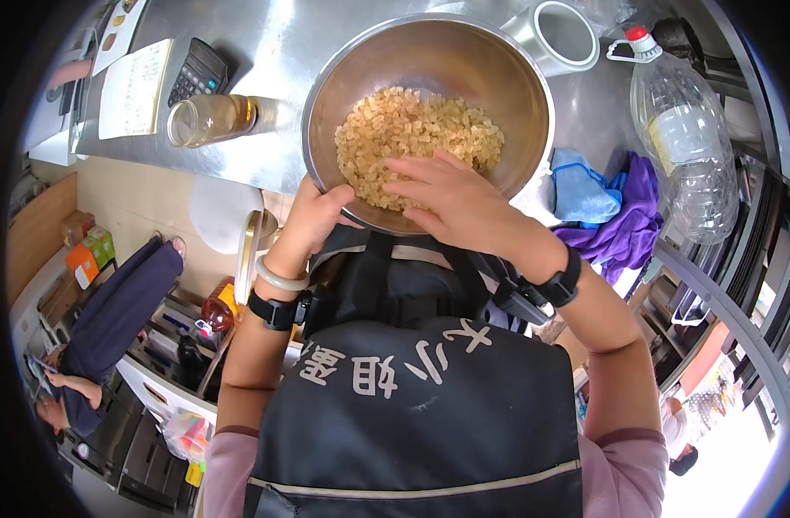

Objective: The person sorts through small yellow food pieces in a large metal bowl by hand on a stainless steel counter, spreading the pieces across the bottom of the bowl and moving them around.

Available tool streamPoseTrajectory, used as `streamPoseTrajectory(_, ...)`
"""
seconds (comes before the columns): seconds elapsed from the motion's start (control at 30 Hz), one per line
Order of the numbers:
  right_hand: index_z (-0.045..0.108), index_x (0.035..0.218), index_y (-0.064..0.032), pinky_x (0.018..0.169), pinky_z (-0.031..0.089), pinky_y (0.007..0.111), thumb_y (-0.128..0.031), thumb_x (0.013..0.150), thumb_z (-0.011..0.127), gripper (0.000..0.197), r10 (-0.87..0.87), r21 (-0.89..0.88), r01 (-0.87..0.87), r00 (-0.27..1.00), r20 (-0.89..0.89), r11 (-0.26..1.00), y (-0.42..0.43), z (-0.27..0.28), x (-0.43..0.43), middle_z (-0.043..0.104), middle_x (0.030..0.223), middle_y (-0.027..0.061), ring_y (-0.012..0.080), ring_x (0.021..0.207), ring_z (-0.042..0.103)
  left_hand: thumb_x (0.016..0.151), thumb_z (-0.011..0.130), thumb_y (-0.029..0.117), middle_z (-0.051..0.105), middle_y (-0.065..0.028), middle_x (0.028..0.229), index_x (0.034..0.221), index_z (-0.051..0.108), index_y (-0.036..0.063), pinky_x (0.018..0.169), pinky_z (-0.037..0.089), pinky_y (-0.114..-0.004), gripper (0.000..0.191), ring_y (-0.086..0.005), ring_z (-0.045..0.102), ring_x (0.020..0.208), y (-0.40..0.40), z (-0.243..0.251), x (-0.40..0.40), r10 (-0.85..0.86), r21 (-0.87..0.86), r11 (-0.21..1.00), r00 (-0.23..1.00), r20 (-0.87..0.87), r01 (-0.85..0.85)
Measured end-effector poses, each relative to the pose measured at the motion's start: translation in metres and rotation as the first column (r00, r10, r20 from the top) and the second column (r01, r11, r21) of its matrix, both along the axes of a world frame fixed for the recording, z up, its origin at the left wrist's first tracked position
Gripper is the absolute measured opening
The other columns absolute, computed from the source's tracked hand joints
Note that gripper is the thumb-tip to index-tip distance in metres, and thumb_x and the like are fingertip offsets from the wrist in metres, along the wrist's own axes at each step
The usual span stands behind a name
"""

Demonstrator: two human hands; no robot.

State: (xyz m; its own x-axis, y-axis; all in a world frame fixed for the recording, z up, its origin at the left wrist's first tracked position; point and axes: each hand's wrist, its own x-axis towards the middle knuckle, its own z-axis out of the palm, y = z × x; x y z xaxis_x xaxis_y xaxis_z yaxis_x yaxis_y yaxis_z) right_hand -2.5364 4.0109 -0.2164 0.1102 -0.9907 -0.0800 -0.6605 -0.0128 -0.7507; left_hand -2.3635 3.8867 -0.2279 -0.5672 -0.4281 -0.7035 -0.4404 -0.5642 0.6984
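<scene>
A large stainless steel mixing bowl (427,55) is at the front edge of the metal table, tilted towards me. Amber, translucent lumps that look like rock sugar (395,123) lie in its lower part. My left hand (317,217) grips the bowl's near left rim, with the thumb over the edge. Over the lumps, my right hand (450,201) is spread with its palm down and fingers apart; whether the fingertips touch them cannot be told. It holds nothing that I can see.
A glass jar with amber liquid (213,120), a calculator (197,71) and an open notebook (136,90) lie left. On the right are a metal pot (550,39), blue (582,188) and purple cloths (628,220), and a large plastic bottle (683,136). A person (116,311) is far left, another (676,427) lower right.
</scene>
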Motion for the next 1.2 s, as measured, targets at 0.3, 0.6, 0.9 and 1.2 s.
streamPoseTrajectory(0.3, 0.045, 0.121, -0.0096, 0.093, 0.038, 0.036, -0.027, 0.080, 0.056, 0.046, -0.446, 0.099, 0.445, 0.895, -0.013, 0.890, -0.037, -0.022, -0.045, 0.045, 0.124, 0.0148, 0.0320, 0.112, 0.045, 0.075, 0.050, 0.004, 0.056, -0.0123, 0.101, 0.117, 0.042, -0.0025, 0.053, 0.054, -0.029, 0.043, -0.0205, 0.061, 0.079, -0.003, -0.003, 0.003, -0.033, 0.003, 0.999, 0.999, 0.016, 0.033)
streamPoseTrajectory(0.6, 0.050, 0.114, -0.0064, 0.092, 0.037, 0.037, -0.015, 0.077, 0.058, 0.039, -0.097, -0.067, 0.119, 0.960, 0.264, 0.991, -0.025, -0.048, 0.009, 0.049, 0.116, 0.0104, 0.0266, 0.108, 0.045, 0.076, 0.046, 0.006, 0.057, -0.0115, 0.100, 0.118, 0.042, -0.0001, 0.049, 0.052, -0.026, 0.042, -0.0184, 0.061, 0.075, -0.001, -0.003, 0.000, 0.005, 0.010, 1.000, 0.999, -0.050, -0.005)
streamPoseTrajectory(0.9, 0.049, 0.115, -0.0038, 0.092, 0.037, 0.037, -0.017, 0.077, 0.059, 0.042, -0.196, -0.280, 0.114, 0.938, -0.285, 0.953, 0.008, -0.006, -0.030, 0.048, 0.119, 0.0130, 0.0307, 0.111, 0.045, 0.076, 0.045, 0.006, 0.058, -0.0119, 0.099, 0.117, 0.043, -0.0027, 0.050, 0.052, -0.026, 0.042, -0.0188, 0.061, 0.077, -0.001, 0.002, -0.001, -0.009, -0.002, 1.000, 1.000, -0.024, 0.009)
streamPoseTrajectory(1.2, 0.036, 0.126, -0.0014, 0.094, 0.036, 0.036, -0.042, 0.076, 0.057, 0.068, -0.586, 0.451, 0.581, 0.797, -0.145, 0.677, -0.047, -0.030, -0.022, 0.042, 0.123, 0.0210, 0.0326, 0.116, 0.041, 0.077, 0.047, 0.007, 0.058, -0.0118, 0.099, 0.115, 0.045, -0.0025, 0.050, 0.052, -0.026, 0.040, -0.0184, 0.061, 0.077, 0.001, 0.002, -0.005, -0.014, -0.009, 1.000, 1.000, 0.000, 0.014)
